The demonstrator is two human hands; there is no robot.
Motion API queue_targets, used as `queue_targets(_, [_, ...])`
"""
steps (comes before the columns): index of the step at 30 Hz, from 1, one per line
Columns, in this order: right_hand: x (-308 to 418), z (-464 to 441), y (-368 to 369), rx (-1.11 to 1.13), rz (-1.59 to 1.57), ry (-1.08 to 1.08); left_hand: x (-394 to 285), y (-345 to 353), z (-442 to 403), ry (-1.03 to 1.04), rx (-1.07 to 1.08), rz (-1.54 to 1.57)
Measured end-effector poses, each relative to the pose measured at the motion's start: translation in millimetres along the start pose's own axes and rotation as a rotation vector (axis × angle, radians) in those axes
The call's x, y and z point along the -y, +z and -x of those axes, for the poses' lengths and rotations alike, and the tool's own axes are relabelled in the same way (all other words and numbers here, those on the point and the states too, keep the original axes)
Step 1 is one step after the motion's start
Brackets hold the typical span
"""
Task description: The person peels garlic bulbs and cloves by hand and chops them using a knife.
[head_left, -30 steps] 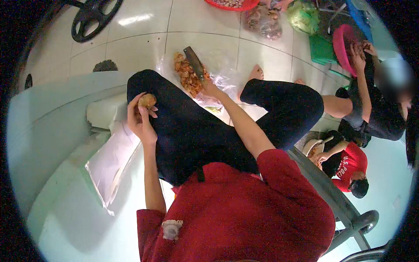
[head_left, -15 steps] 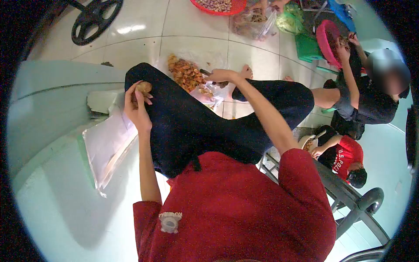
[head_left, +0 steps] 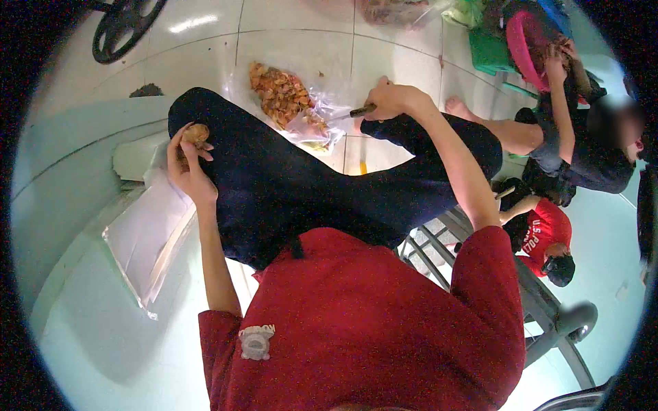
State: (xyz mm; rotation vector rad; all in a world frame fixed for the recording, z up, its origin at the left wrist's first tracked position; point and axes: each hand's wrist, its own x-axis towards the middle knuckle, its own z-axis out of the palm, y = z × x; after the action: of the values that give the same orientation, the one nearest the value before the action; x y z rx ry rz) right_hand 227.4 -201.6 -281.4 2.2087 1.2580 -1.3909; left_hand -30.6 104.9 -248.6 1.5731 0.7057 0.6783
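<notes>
My left hand [head_left: 190, 168] rests against my left knee, its fingers curled round a small, roundish, light-brown piece of food [head_left: 197, 133] whose kind I cannot make out. Over by my other knee, my right hand [head_left: 392, 101] grips a knife [head_left: 363, 110] with a dark handle. Its thin blade points left, towards a heap of orange-brown peelings or slices [head_left: 281, 96]. That heap lies on a clear plastic bag [head_left: 330, 113] spread on the floor between my legs.
A white board or folder [head_left: 147, 226] leans at my left. To the right, a person [head_left: 582, 144] works over a pink basket [head_left: 528, 51] near a green crate [head_left: 490, 51]. Another person in red [head_left: 552, 229] sits behind a metal railing [head_left: 534, 291]. A black wheel [head_left: 127, 27] stands at upper left.
My right hand has moved right, away from the heap, with the knife. My left hand keeps its hold at the knee. The view has shifted slightly, and the red basket has left it.
</notes>
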Motion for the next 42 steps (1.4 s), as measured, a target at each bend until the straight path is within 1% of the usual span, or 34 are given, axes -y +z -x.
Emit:
queue_targets(2, [9.3, -3.3, 5.0, 0.063, 0.093, 0.102, 5.2, -2.3, -1.2, 0.006, 0.019, 0.022])
queue_targets(3, [14.4, -7.8, 9.5, 0.070, 0.079, 0.096, 5.0, -1.6, -1.1, -0.002, 0.029, 0.010])
queue_targets(5, [23.7, -17.3, 15.2, 0.010, 0.075, 0.266, 4.4, 2.6, -1.0, 0.030, 0.009, -0.022])
queue_targets(6, [26.5, -21.3, 17.8, 0.016, 0.066, 0.267, 5.8, 3.8, -1.2, 0.024, 0.018, -0.025])
queue_targets(9, [37.0, -33.0, 22.0, 0.011, 0.069, 0.137, 7.1, 2.7, -3.2, 0.012, 0.018, -0.021])
queue_targets(10, [38.3, -34.2, 23.3, 0.011, 0.065, 0.137, 4.8, 4.3, -2.8, 0.010, 0.010, -0.012])
queue_targets(12, [41.7, -35.1, 24.1, -0.136, 0.080, 0.074, 4.1, 5.3, -2.5, 0.008, 0.000, -0.003])
queue_targets(13, [42.0, -35.4, 22.2, -0.136, 0.081, 0.072, 4.8, 5.3, -2.9, 0.021, 0.000, 0.007])
queue_targets(15, [41.9, -34.3, 12.9, -0.280, -0.013, 0.045, 5.1, 5.0, -2.3, 0.036, -0.009, 0.017])
queue_targets(16, [46.2, -26.6, 0.6, -0.282, -0.007, 0.041, 5.5, 5.0, -2.3, 0.042, -0.001, 0.006])
queue_targets(18, [53.4, -10.5, -20.1, -0.241, -0.067, 0.148, 7.2, 3.0, -2.6, 0.052, 0.001, -0.005])
queue_targets(19, [52.8, -9.6, -23.1, -0.245, -0.062, 0.147, 9.8, 1.2, -2.5, 0.036, 0.001, 0.000])
queue_targets(21, [52.8, -4.6, -31.1, -0.110, -0.003, 0.134, 11.8, -0.9, -3.3, 0.025, 0.001, 0.009])
queue_targets(22, [57.3, 0.6, -34.1, -0.115, -0.001, 0.138, 11.0, -1.6, -3.7, 0.024, 0.014, 0.013])
queue_targets(24, [67.3, 14.0, -37.6, 0.013, 0.004, 0.218, 8.9, -0.3, -4.0, 0.029, 0.037, 0.026])
queue_targets(25, [45.2, -25.7, 4.2, -0.054, 0.097, 0.114, 6.8, 0.6, -2.5, 0.020, 0.005, 0.008])
queue_targets(26, [36.6, -49.7, 29.9, -0.064, 0.119, 0.096, 4.2, 3.9, -1.2, 0.012, -0.024, -0.003])
queue_targets(27, [38.5, -48.8, 32.3, -0.088, 0.122, 0.062, 0.9, 6.3, -1.8, 0.095, -0.005, -0.097])
queue_targets(28, [33.8, -49.5, 33.1, -0.074, 0.109, 0.017, -0.3, 10.5, -0.2, 0.020, -0.083, -0.204])
queue_targets(29, [32.4, -48.6, 34.2, -0.127, 0.094, -0.016, 8.8, 7.0, -1.1, -0.063, -0.089, -0.145])
queue_targets(30, [18.0, -89.9, 77.4, -0.327, -0.053, 0.096, 31.3, -3.2, -2.2, -0.016, -0.078, -0.019])
queue_targets(31, [28.4, -72.2, 53.2, -0.344, 0.040, 0.022, 38.4, -7.0, -6.1, 0.034, -0.046, -0.059])
queue_targets(32, [27.2, -68.5, 46.4, -0.374, 0.027, -0.116, 40.1, -11.4, -5.9, 0.027, -0.048, -0.082])
queue_targets(33, [36.3, -64.6, 35.8, -0.325, 0.038, -0.026, 38.6, -16.5, -5.1, 0.032, -0.025, -0.108])
queue_targets(34, [38.3, -67.1, 30.8, -0.332, -0.008, 0.010, 35.2, -15.4, -6.7, 0.039, -0.007, -0.144])
queue_targets(35, [29.8, -93.6, 50.3, -0.507, -0.028, -0.086, 25.9, -7.6, -8.1, 0.042, 0.017, -0.127])
queue_targets(37, [36.0, -88.9, 37.2, -0.502, -0.038, -0.039, 10.0, -0.4, -6.1, 0.043, -0.051, -0.091])
queue_targets(39, [40.2, -77.9, 25.9, -0.500, -0.058, -0.017, 18.2, -9.0, -7.2, 0.045, -0.014, -0.108])
queue_targets(41, [42.6, -68.6, 14.1, -0.473, 0.029, -0.074, 20.2, -8.9, -8.8, 0.044, 0.012, -0.133])
queue_targets(42, [44.4, -65.2, 8.3, -0.478, 0.024, -0.073, 17.1, -7.0, -8.1, 0.037, -0.002, -0.149])
